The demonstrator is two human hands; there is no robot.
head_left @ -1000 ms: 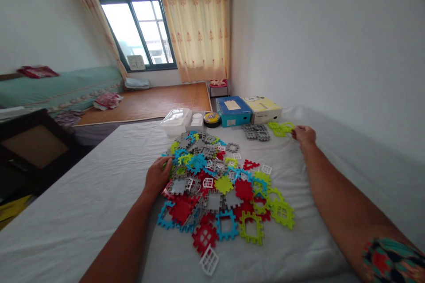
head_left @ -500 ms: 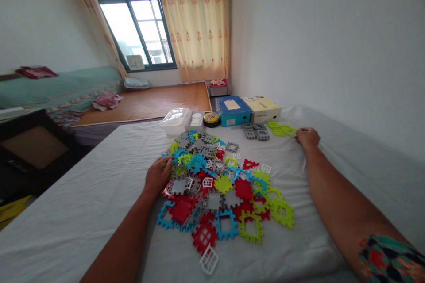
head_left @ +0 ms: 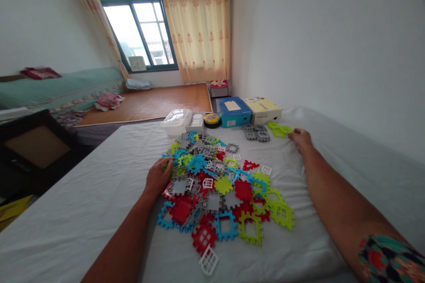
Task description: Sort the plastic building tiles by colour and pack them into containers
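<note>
A pile of plastic interlocking building panels (head_left: 223,184) in red, blue, grey and lime green, mixed with white window inserts (head_left: 209,260), spreads over the middle of the sheet. My left hand (head_left: 160,174) rests at the pile's left edge, fingers curled among blue and green pieces; what they grip is partly hidden. Far right, my right hand (head_left: 301,139) pinches the near edge of a lime green building panel (head_left: 283,131), which lies against other lime green panels. Just left of these is a group of grey panels (head_left: 256,133) laid flat together.
Along the far edge stand a clear plastic container (head_left: 176,122), a small white box (head_left: 197,121), a round yellow-and-black tin (head_left: 212,119), a blue box (head_left: 233,112) and a yellow-and-white box (head_left: 262,110). A wall (head_left: 332,53) rises on the right.
My right hand has moved slightly left, bringing the lime green panel in against the other green ones. My left hand stays almost where it was at the pile.
</note>
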